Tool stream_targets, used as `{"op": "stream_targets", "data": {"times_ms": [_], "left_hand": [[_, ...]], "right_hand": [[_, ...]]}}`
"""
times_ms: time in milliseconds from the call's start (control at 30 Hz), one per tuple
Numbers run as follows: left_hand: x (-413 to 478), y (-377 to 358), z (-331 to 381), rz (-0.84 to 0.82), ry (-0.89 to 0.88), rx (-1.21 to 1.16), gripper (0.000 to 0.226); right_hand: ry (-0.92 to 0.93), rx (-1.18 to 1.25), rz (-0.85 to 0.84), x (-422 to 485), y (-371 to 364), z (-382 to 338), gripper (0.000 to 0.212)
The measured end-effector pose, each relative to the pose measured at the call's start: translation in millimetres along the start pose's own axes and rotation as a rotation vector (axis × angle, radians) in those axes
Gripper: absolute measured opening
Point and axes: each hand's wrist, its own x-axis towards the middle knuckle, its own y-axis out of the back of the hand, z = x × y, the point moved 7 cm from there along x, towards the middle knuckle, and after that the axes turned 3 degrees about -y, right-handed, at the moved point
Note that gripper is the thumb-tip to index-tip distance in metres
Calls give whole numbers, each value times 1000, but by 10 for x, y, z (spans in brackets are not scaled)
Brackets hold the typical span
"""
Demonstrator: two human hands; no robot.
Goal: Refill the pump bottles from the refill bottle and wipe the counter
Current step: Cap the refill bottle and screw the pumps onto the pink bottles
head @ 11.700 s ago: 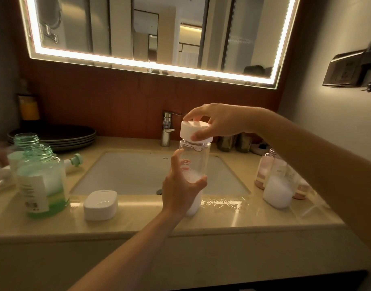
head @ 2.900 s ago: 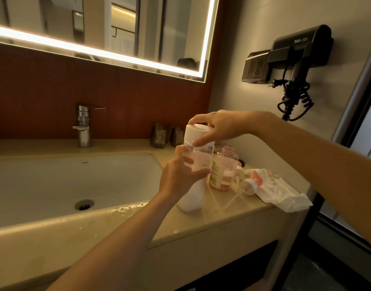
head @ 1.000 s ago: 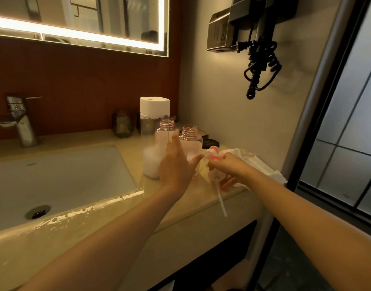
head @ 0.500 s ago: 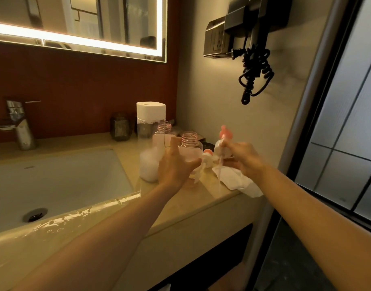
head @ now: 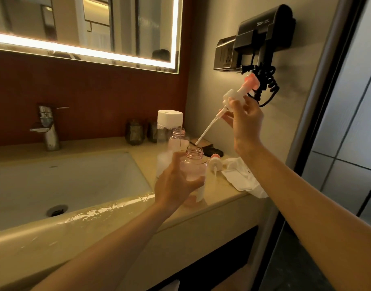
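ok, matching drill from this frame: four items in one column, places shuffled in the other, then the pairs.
Items:
1. pump head
2. pink bottle
3. white cloth
4. spare pump

Places:
A. lying on the counter between bottle and cloth
B. raised in the right hand, tube angled toward the open neck
C. gripped by the left hand, upright, uncapped
D. crumpled at the counter's right end

Pairs: 1-B, 2-C, 3-D, 4-A
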Motion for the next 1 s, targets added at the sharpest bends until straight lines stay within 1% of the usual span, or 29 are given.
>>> {"op": "stream_targets", "data": {"times_ms": [67, 233, 467, 533, 700, 800, 900, 1000], "left_hand": [[-44, 71, -24, 9, 0, 6, 75], [-82, 157, -42, 53, -15, 30, 77], [-119, 125, -78, 143, -36, 33, 78], [-140, 132, -89, 180, -46, 10, 79], [-161, 131, -147, 237, -22, -38, 82], [-178, 104, -205, 247, 20, -63, 82], [-184, 84, -219, 248, 20, -84, 79], [-168, 74, -216, 256, 21, -96, 78]], "right_hand": [[60, -89, -12, -71, -89, -36, 41], [91, -321, -114, -349, -315, 91, 44], [127, -479, -280, -744, -438, 255, 44], [135, -490, -306, -821, -446, 329, 43], [108, -470, -258, -838, -407, 424, 42], [108, -484, -297, -841, -384, 460, 41], [123, -493, -344, -874, -342, 516, 39], [121, -465, -330, -872, -313, 554, 35]]}}
